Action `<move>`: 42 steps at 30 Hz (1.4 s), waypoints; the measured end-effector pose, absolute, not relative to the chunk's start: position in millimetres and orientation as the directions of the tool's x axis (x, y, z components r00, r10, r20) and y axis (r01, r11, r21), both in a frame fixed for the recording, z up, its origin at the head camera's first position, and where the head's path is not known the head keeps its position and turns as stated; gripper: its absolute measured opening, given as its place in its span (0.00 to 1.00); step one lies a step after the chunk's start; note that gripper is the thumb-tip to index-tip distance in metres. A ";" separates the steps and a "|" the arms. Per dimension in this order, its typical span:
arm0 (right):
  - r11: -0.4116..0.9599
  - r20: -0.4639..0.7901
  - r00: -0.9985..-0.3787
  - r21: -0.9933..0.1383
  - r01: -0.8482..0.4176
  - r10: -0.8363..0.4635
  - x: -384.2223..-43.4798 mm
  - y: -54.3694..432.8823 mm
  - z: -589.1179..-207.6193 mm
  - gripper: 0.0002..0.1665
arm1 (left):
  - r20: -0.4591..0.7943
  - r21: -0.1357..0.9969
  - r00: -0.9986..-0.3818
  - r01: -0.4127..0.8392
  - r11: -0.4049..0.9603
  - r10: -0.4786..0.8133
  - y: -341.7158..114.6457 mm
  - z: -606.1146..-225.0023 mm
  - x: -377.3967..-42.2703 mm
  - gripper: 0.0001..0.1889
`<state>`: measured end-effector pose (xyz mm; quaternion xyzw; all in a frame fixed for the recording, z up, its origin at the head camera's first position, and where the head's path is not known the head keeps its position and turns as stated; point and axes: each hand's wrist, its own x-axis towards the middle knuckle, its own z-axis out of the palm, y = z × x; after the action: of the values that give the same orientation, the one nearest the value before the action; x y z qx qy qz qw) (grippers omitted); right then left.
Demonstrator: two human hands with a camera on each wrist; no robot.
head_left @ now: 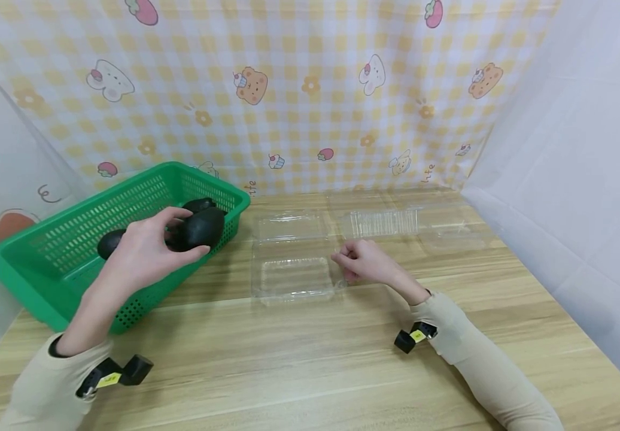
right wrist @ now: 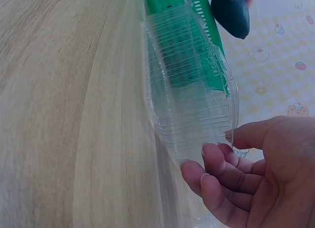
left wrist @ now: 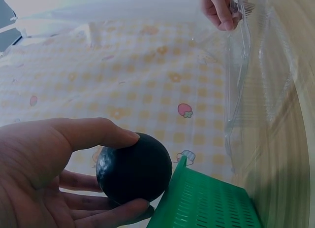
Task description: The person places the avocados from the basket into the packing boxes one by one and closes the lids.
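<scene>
Both clamped: left hand [head_left: 145,246] on avocado [head_left: 204,229] (probably), right hand [head_left: 368,262] on clamshell [head_left: 294,276]. Likely unloading basket [head_left: 81,209], left edge of counter [head_left: 288,359]; next needs rim clearance.

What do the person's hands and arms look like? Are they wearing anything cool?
The left hand and right hand are bare, with no gloves. The left sleeve and right sleeve are beige. A dark band shows at the left cuff. Each wrist has a small black gadget with a yellow label, its writing too small to read.
</scene>
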<state>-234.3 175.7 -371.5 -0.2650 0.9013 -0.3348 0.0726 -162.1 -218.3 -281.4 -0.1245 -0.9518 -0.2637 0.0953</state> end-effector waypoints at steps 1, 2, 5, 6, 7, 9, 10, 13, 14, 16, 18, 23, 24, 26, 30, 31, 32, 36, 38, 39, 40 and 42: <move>0.636 0.047 -0.849 -0.642 -0.429 -0.526 -234.1 175.7 -371.7 0.19 | 0.243 0.484 -0.951 0.288 0.826 0.189 -217.5 -281.4 -162.3 0.36; 0.633 0.048 -0.849 -0.643 -0.430 -0.527 -234.0 175.6 -371.9 0.19 | 0.240 0.489 -0.952 0.288 0.824 0.191 -216.7 -281.5 -162.5 0.36; 0.628 0.047 -0.847 -0.650 -0.429 -0.530 -233.8 175.3 -372.3 0.19 | 0.233 0.497 -0.952 0.291 0.818 0.197 -214.3 -282.0 -163.0 0.36; 0.626 0.046 -0.846 -0.652 -0.428 -0.531 -233.6 175.3 -372.4 0.19 | 0.231 0.498 -0.952 0.293 0.816 0.201 -213.4 -282.3 -163.3 0.36; 0.625 0.046 -0.846 -0.654 -0.427 -0.531 -233.5 175.2 -372.4 0.19 | 0.230 0.498 -0.951 0.296 0.815 0.205 -212.4 -282.7 -163.6 0.36; 0.625 0.044 -0.847 -0.654 -0.426 -0.530 -233.4 175.2 -372.4 0.19 | 0.233 0.497 -0.950 0.301 0.814 0.209 -210.2 -283.2 -164.1 0.36; 0.626 0.045 -0.847 -0.653 -0.426 -0.529 -233.4 175.2 -372.3 0.19 | 0.235 0.497 -0.949 0.303 0.813 0.211 -209.1 -283.3 -164.4 0.36; 0.627 0.046 -0.849 -0.653 -0.424 -0.527 -233.9 175.6 -372.6 0.19 | 0.246 0.496 -0.946 0.312 0.811 0.213 -205.5 -283.1 -165.1 0.36; 0.626 0.046 -0.848 -0.654 -0.425 -0.528 -234.1 175.8 -372.8 0.19 | 0.248 0.498 -0.945 0.313 0.808 0.213 -204.3 -283.0 -165.4 0.36; 0.624 0.047 -0.847 -0.656 -0.426 -0.529 -234.6 176.2 -373.2 0.19 | 0.250 0.502 -0.944 0.317 0.804 0.216 -201.7 -283.0 -166.3 0.36; 0.622 0.047 -0.847 -0.657 -0.426 -0.530 -235.0 176.5 -373.4 0.19 | 0.246 0.507 -0.944 0.318 0.801 0.219 -198.9 -283.2 -167.4 0.37; 0.621 0.047 -0.847 -0.659 -0.425 -0.530 -235.3 176.7 -373.5 0.19 | 0.225 0.517 -0.949 0.307 0.799 0.220 -191.3 -284.0 -169.9 0.37; 0.622 0.047 -0.847 -0.658 -0.425 -0.529 -235.3 176.7 -373.5 0.19 | 0.224 0.519 -0.949 0.308 0.797 0.221 -189.6 -284.2 -170.4 0.37; 0.622 0.046 -0.848 -0.659 -0.423 -0.528 -235.2 176.7 -373.4 0.19 | 0.227 0.523 -0.947 0.315 0.792 0.226 -186.1 -284.8 -171.1 0.37; 0.624 0.043 -0.850 -0.659 -0.419 -0.525 -235.0 176.6 -373.0 0.19 | 0.246 0.527 -0.938 0.341 0.778 0.244 -178.9 -288.0 -172.5 0.35; 0.624 0.043 -0.850 -0.660 -0.418 -0.524 -234.9 176.5 -373.0 0.19 | 0.249 0.529 -0.936 0.347 0.775 0.249 -177.1 -289.1 -172.9 0.34; 0.626 0.042 -0.851 -0.659 -0.417 -0.523 -234.8 176.4 -373.0 0.19 | 0.252 0.527 -0.934 0.353 0.773 0.255 -175.4 -290.3 -173.2 0.34; 0.630 0.039 -0.854 -0.658 -0.414 -0.520 -234.7 176.0 -372.9 0.19 | 0.258 0.518 -0.928 0.367 0.772 0.268 -169.3 -295.0 -174.5 0.33; 0.632 0.037 -0.854 -0.657 -0.412 -0.518 -234.6 175.8 -372.6 0.19 | 0.260 0.512 -0.926 0.372 0.774 0.273 -166.8 -297.3 -175.3 0.32; 0.633 0.035 -0.855 -0.657 -0.410 -0.517 -234.6 175.8 -372.5 0.19 | 0.260 0.513 -0.925 0.374 0.772 0.276 -165.5 -298.7 -175.7 0.32; 0.633 0.034 -0.856 -0.657 -0.408 -0.517 -234.6 175.7 -372.3 0.19 | 0.258 0.512 -0.926 0.374 0.773 0.277 -164.3 -300.1 -176.1 0.32; 0.635 0.032 -0.857 -0.657 -0.406 -0.514 -234.4 175.7 -371.9 0.19 | 0.256 0.515 -0.924 0.379 0.769 0.284 -162.1 -303.5 -177.0 0.31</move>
<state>-234.4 175.7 -371.9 -0.2554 0.9008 -0.3422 0.0790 -177.0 -162.1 -303.5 -0.1769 -0.9368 -0.2905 0.0820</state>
